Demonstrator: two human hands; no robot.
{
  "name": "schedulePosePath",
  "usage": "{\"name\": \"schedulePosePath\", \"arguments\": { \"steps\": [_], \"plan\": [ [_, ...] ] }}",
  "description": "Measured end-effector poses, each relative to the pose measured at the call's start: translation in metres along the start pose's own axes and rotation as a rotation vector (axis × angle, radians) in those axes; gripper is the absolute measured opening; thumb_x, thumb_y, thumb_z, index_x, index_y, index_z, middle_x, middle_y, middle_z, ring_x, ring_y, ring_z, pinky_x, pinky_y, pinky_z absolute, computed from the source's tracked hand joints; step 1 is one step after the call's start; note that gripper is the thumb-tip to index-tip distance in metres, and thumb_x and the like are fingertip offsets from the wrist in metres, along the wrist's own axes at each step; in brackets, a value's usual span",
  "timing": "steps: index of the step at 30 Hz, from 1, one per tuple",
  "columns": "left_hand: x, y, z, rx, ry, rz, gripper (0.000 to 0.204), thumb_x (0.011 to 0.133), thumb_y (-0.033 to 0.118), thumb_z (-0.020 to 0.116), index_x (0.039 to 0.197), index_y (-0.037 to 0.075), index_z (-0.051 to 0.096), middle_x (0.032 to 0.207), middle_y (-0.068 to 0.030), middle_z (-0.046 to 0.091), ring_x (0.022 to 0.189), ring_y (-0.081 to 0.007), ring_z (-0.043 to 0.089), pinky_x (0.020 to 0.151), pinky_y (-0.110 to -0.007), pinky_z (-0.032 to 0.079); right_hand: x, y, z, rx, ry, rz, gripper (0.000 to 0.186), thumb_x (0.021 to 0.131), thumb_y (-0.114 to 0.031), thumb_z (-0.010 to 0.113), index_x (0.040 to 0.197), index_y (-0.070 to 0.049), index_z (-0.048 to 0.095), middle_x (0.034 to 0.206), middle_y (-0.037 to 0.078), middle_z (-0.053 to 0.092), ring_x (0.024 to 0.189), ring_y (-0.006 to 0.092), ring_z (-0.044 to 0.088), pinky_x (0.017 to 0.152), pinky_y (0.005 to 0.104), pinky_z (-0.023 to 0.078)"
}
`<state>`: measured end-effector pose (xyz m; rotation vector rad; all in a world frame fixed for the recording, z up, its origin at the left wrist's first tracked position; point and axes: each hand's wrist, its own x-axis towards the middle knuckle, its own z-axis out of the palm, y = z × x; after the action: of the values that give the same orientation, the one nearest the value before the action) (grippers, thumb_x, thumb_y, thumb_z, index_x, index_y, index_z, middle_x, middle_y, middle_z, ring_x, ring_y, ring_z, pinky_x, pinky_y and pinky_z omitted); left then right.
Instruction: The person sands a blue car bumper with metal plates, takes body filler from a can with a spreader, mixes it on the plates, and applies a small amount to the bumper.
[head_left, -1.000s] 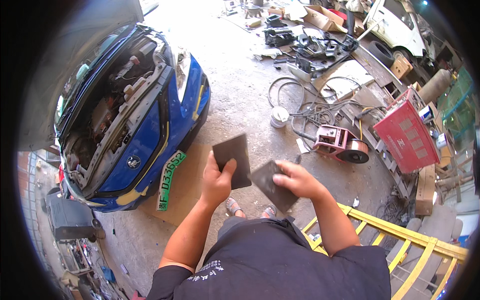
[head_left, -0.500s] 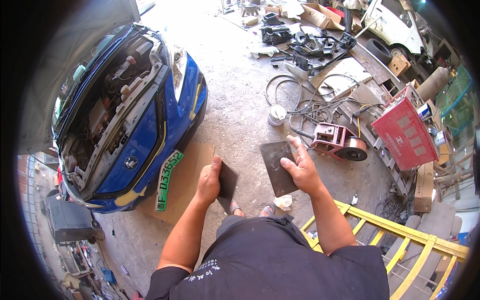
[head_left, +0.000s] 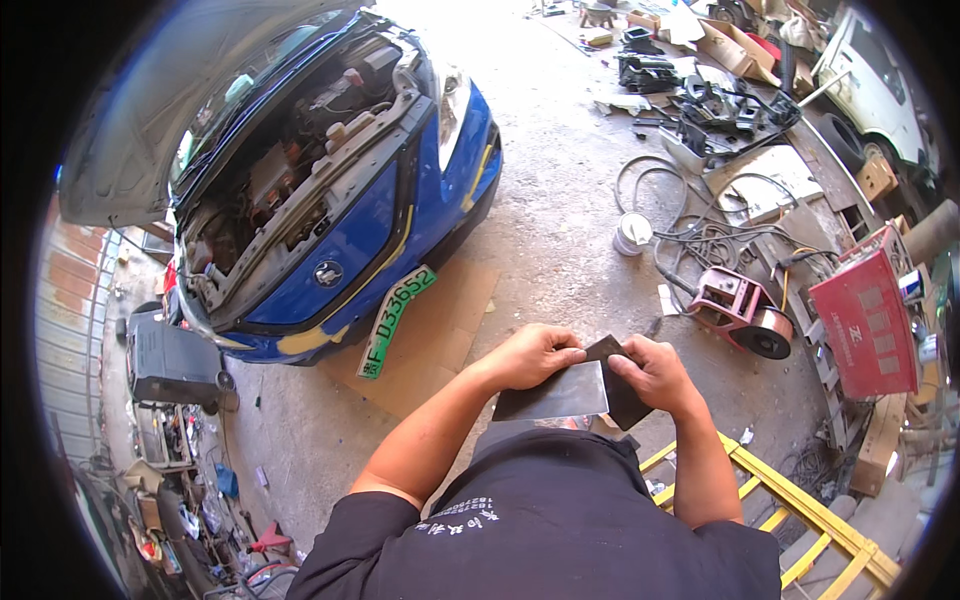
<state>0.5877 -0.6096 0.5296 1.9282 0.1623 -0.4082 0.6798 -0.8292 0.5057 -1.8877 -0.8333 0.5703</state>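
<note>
In front of my waist I hold two thin, flat, rectangular plates. My left hand [head_left: 543,358] is closed on the top edge of a grey plate [head_left: 556,392], its thumb and fingers pinching it. This plate catches the light toward its right end. My right hand [head_left: 658,373] grips a darker plate [head_left: 626,403] by its upper right side, thumb on the near face. The two plates overlap between my hands, the grey one in front of the dark one. Whether they press together I cannot tell.
A blue car [head_left: 340,250] with its hood raised stands at left, over flat cardboard [head_left: 450,320]. To the right are a small can [head_left: 632,234], a pink wire feeder [head_left: 735,305], coiled cables and a red machine [head_left: 865,320]. A yellow metal frame [head_left: 790,500] lies close at my right.
My hands have come together from apart, and the plates now overlap. The left plate has turned from upright to lying crosswise. The view has shifted, so the car sits farther right.
</note>
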Motion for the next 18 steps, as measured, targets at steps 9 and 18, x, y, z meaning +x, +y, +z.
{"name": "schedulePosePath", "arguments": {
  "steps": [9, 18],
  "plan": [
    [-0.008, -0.017, 0.014, 0.006, 0.072, 0.012, 0.025, 0.091, 0.02, 0.058, 0.105, 0.0, 0.064, 0.092, -0.0132, 0.068, 0.088, -0.0181, 0.063, 0.081, -0.032, 0.048, 0.006, 0.039, 0.012, -0.353, 0.292, -0.152, 0.018, 0.092, -0.018, 0.058, 0.081, -0.004, 0.055, 0.061, 0.017, 0.057, 0.056, 0.0372, 0.058, 0.051, 0.043, 0.044],
    [-0.008, -0.043, 0.018, -0.201, 0.306, -0.168, 0.027, 0.091, 0.018, 0.058, 0.107, -0.002, 0.065, 0.092, -0.0124, 0.069, 0.083, -0.0159, 0.063, 0.078, -0.032, 0.049, 0.004, -0.006, 0.015, -0.441, 0.019, -0.278, 0.073, 0.069, -0.025, 0.08, 0.129, 0.0, 0.046, 0.131, 0.02, 0.045, 0.122, 0.0379, 0.043, 0.104, 0.0446, 0.034]
  ]
}}
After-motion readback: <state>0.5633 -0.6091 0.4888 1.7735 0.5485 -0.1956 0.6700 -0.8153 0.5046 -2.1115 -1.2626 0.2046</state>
